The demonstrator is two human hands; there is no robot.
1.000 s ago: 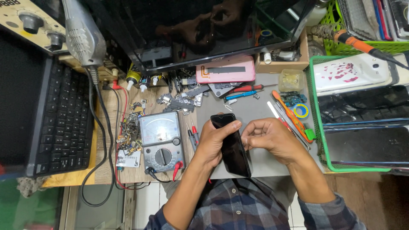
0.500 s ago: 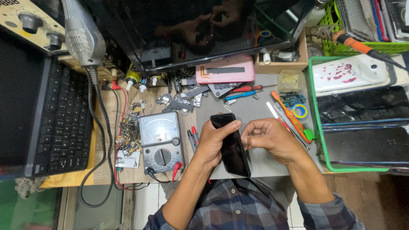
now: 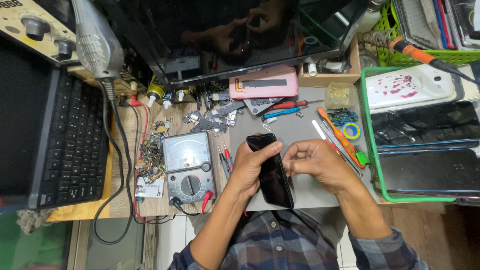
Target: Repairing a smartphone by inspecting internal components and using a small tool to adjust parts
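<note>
A black smartphone [image 3: 272, 172] lies lengthwise over the grey work mat [image 3: 300, 125], screen up and dark. My left hand [image 3: 250, 167] grips its left edge, thumb curled over the top corner. My right hand [image 3: 312, 162] rests against the phone's right edge with the fingers curled in; whether it pinches a small tool or part I cannot tell. Both forearms come up from the bottom, in plaid sleeves.
An analog multimeter [image 3: 187, 167] with red probes sits left of the phone. A keyboard [image 3: 70, 145] is at far left, a dark monitor [image 3: 235, 35] behind. A pink phone case [image 3: 262, 82], screwdrivers [image 3: 285, 107], an orange pry tool [image 3: 340, 137], loose parts and a green basket [image 3: 372, 150] of phones surround the mat.
</note>
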